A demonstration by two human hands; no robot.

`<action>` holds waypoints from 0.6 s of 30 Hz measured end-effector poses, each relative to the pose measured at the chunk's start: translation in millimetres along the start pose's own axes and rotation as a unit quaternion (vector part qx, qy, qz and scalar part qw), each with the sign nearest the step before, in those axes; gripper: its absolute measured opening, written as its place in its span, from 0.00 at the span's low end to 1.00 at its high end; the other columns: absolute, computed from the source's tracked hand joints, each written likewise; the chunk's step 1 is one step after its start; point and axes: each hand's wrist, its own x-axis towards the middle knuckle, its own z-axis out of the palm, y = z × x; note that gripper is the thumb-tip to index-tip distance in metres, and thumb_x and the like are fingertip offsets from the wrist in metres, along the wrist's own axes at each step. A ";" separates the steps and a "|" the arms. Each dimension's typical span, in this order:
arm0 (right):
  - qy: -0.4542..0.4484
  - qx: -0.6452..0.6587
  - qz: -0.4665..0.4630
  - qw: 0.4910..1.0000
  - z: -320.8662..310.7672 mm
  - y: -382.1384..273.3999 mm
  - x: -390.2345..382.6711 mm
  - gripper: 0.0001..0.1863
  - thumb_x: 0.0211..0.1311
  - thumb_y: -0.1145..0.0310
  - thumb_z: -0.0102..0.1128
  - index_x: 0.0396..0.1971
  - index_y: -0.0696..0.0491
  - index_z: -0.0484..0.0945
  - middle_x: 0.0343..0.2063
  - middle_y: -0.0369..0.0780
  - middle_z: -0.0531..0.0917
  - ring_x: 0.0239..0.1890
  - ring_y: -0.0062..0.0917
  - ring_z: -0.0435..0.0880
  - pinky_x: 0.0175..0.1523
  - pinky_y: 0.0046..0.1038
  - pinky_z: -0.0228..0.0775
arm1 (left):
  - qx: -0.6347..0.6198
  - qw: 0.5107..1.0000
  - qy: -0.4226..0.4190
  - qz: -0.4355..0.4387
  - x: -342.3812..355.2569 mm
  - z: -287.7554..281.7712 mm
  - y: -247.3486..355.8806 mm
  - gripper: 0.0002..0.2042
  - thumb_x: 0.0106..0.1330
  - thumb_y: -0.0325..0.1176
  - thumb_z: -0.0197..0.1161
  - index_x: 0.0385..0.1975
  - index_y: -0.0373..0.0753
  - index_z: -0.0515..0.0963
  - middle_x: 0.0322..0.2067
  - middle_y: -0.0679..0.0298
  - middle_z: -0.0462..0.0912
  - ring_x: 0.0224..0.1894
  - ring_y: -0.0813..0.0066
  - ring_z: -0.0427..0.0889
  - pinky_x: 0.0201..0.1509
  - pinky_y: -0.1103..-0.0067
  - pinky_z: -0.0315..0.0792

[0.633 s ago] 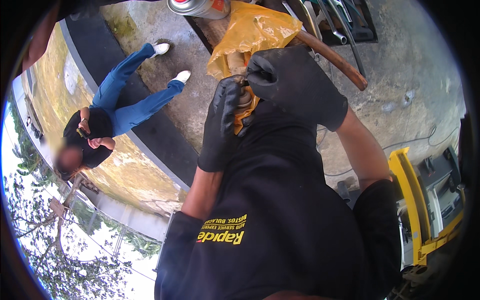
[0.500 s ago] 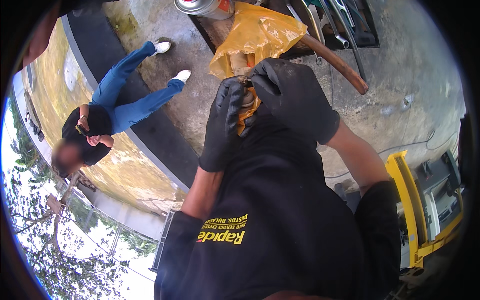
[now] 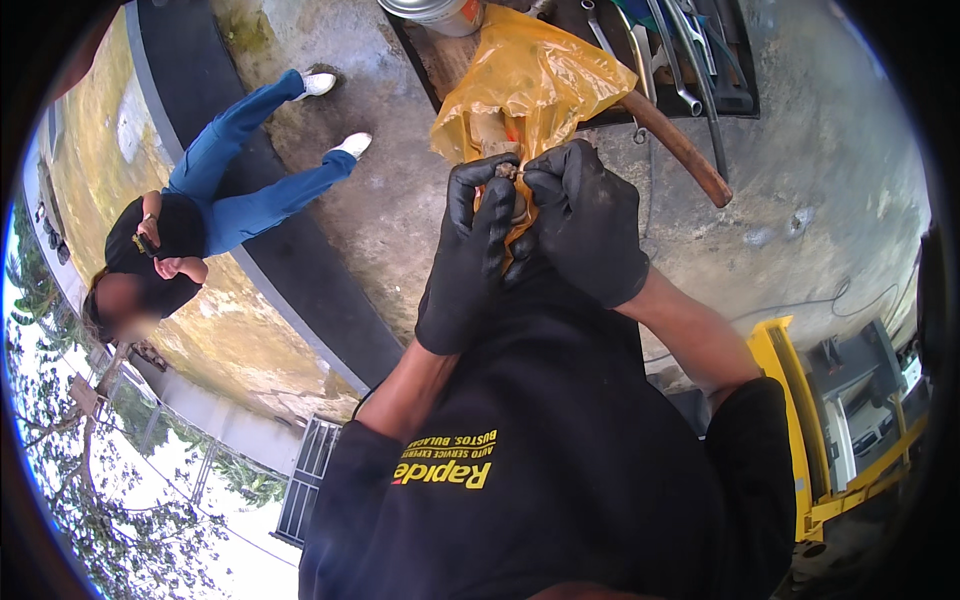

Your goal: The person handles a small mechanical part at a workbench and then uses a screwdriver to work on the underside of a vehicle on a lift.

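My left hand [image 3: 466,255], in a black glove, pinches a small, dirty, brownish nut-like piece [image 3: 507,171] between thumb and fingers. Close against it, my right hand [image 3: 592,222], also gloved in black, has its thumb and forefinger pressed together. A thin dark bit seems to show at those fingertips, too small to name. Just beyond both hands lies a crumpled translucent orange plastic bag [image 3: 545,75]. A pale cylindrical part [image 3: 488,130] shows at the bag's opening, and its near end is partly hidden behind my hands.
A wooden handle [image 3: 680,150] sticks out from under the bag. Several wrenches [image 3: 640,50] lie in a dark tray [image 3: 742,80] beside a metal can [image 3: 440,14]. At the left a person [image 3: 165,235] stands near a low wall. Yellow equipment [image 3: 785,400] stands at the right.
My hands have turned and drawn slightly apart, so the small brownish piece in my left fingers shows more clearly. The view has shifted a little, and the bag appears further right.
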 end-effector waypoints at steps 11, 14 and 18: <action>0.010 -0.009 -0.070 0.997 -6.5 -1.4 8.7 0.09 0.69 0.64 0.64 0.34 0.52 0.76 0.22 0.42 0.83 0.25 0.40 0.85 0.36 0.38 0.71 | 0.035 0.999 -0.032 0.013 -1.0 -9.9 -4.2 0.12 0.83 0.38 0.49 0.59 0.44 0.70 0.40 0.69 0.77 0.33 0.86 0.73 0.35 0.89 0.65; 0.010 0.063 -0.020 0.998 -3.8 -1.7 6.2 0.08 0.68 0.65 0.66 0.35 0.53 0.78 0.22 0.42 0.82 0.27 0.39 0.85 0.35 0.37 0.73 | 0.065 0.997 -0.030 0.021 -1.0 -10.1 -2.4 0.12 0.83 0.39 0.49 0.59 0.44 0.70 0.41 0.68 0.77 0.35 0.86 0.73 0.36 0.88 0.66; 0.021 0.146 -0.044 0.988 -6.6 -3.4 1.3 0.09 0.65 0.67 0.69 0.37 0.55 0.80 0.24 0.42 0.82 0.26 0.38 0.85 0.34 0.36 0.75 | 0.104 0.994 -0.027 0.035 -3.1 -11.3 -2.6 0.13 0.83 0.40 0.48 0.60 0.43 0.70 0.42 0.68 0.77 0.37 0.85 0.74 0.39 0.87 0.67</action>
